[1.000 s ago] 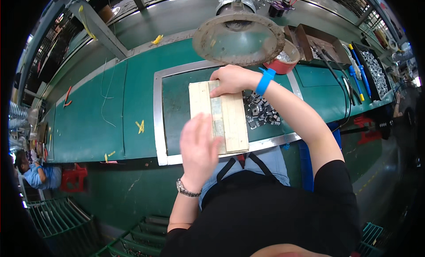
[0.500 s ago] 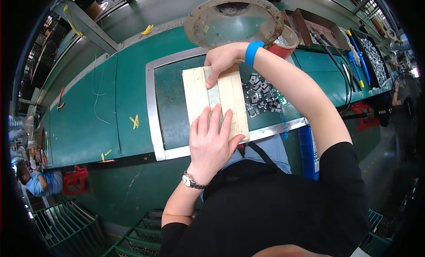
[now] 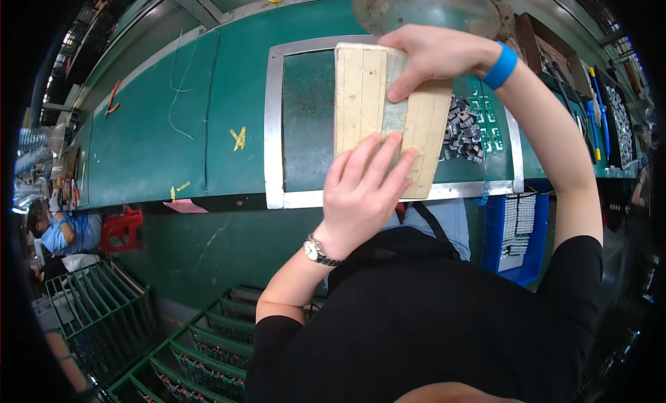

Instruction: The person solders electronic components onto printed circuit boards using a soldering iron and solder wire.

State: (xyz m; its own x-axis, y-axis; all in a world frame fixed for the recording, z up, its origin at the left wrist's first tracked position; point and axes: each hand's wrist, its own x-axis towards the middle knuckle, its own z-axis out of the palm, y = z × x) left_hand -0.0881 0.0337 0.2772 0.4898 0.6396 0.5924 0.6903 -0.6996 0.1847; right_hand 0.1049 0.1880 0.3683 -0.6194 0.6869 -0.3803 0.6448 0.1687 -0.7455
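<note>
A cream-coloured board [image 3: 360, 90] made of narrow strips, with a clear strip of tape down it, lies between both my hands over the metal-framed part of the bench. My left hand [image 3: 368, 195], wearing a wristwatch, rests flat on its near half with fingers stretched out. With a blue band on the wrist, my right hand [image 3: 440, 56] grips the far right part, thumb on top and fingers hidden beyond the edge. To the right of the board is a heap of small black and silver parts [image 3: 463, 129] beside green circuit boards [image 3: 488, 118]. What lies under the board is hidden.
A metal frame [image 3: 275, 125] borders the work area. Beyond stands a large round lamp-like hood [image 3: 388, 11]. Trays and blue-handled tools [image 3: 602, 118] are at the right. A blue bin [image 3: 533, 247] and green racks [image 3: 208, 347] flank me; another person [image 3: 66, 233] sits far left.
The view has shifted, showing more of the blue bin and circuit boards. The board has moved slightly away from me within the frame, both hands still on it.
</note>
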